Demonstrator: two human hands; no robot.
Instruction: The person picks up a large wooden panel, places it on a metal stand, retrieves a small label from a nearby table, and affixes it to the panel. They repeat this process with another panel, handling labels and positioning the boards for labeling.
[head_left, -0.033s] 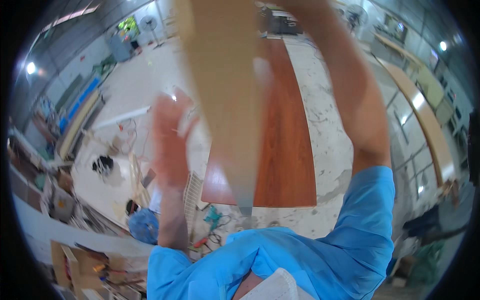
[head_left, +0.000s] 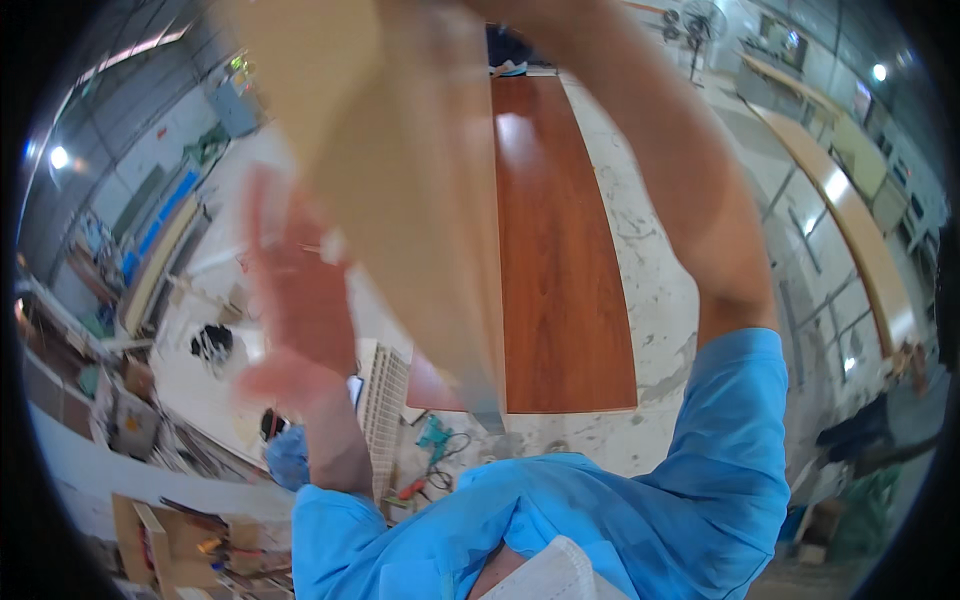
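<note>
In the head view, a pale board point(head_left: 345, 120) hangs tilted from eleven o'clock toward the middle, overlapping the left side of a red-brown panel point(head_left: 565, 280). The left hand point(head_left: 305, 270), toward nine o'clock, is blurred but looks spread and holding nothing, near the board's edge; I can't tell whether it touches. The right hand point(head_left: 525, 12) runs out of sight at twelve, so its fingers' state escapes me. If only one hand bears the board, I'd worry about it swinging and a corner scratching the glossy panel, or slipping onto the green power tool point(head_left: 434, 438) near half past six.
</note>
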